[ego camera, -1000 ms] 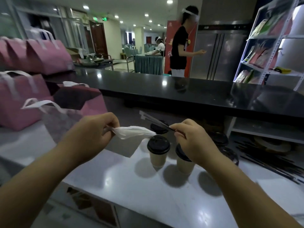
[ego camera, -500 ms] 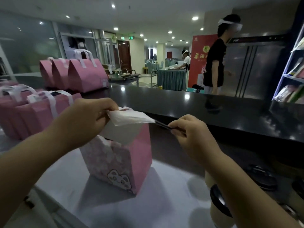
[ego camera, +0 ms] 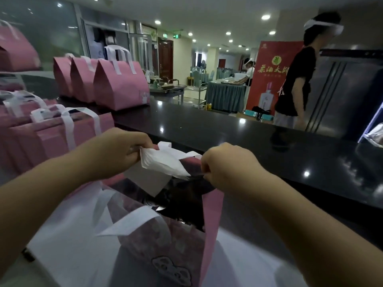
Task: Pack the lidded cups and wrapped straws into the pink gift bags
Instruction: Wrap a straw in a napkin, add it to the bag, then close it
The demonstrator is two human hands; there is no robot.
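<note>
An open pink gift bag point(ego camera: 211, 220) with white handles stands on the white counter right below my hands. Dark cup lids point(ego camera: 186, 195) show inside it. My left hand point(ego camera: 116, 154) pinches a white napkin point(ego camera: 163, 162) over the bag's mouth. My right hand point(ego camera: 226, 164) is closed on a thin dark wrapped straw point(ego camera: 196, 175), whose tip pokes out under the napkin, just above the opening.
Several more pink bags stand at the left point(ego camera: 47, 139) and on the black raised counter point(ego camera: 122, 85). The black countertop point(ego camera: 248, 141) runs behind the bag. A person in a black shirt point(ego camera: 298, 83) stands beyond it at the right.
The view has shifted left and closer to the bag. Both hands have come down over its opening with the napkin and straw; the cups on the counter are out of view.
</note>
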